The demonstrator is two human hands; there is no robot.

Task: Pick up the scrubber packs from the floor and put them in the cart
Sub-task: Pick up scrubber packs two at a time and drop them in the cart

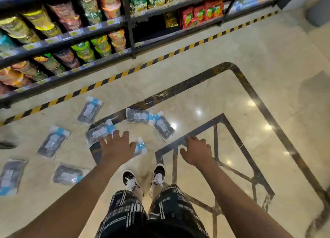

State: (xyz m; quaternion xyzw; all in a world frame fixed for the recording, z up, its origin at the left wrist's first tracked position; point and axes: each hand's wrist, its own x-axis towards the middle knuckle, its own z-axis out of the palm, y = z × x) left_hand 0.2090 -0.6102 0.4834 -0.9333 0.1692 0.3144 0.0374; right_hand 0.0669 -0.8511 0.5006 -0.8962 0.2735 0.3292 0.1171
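Several scrubber packs, clear bags with dark pads and blue-white tops, lie scattered on the marble floor. One pack [90, 110] is near the shelf, two [136, 115] [163, 126] are ahead of me, and others [52, 142] [68, 174] lie to the left. My left hand [116, 146] hovers with its fingers spread and nothing in it, over a pack [99, 131] and partly covering another pack [142, 146]. My right hand [195, 152] is spread too, its fingertips at the top bar of the dark metal cart frame [223, 120]. I see nothing inside the cart.
A dark shelf unit [128, 23] stacked with cup noodles and snack bags runs along the top. Yellow-black hazard tape [160, 58] marks the floor before it. My shoes [144, 178] stand between the packs and the cart. A further pack [10, 175] lies at the left edge.
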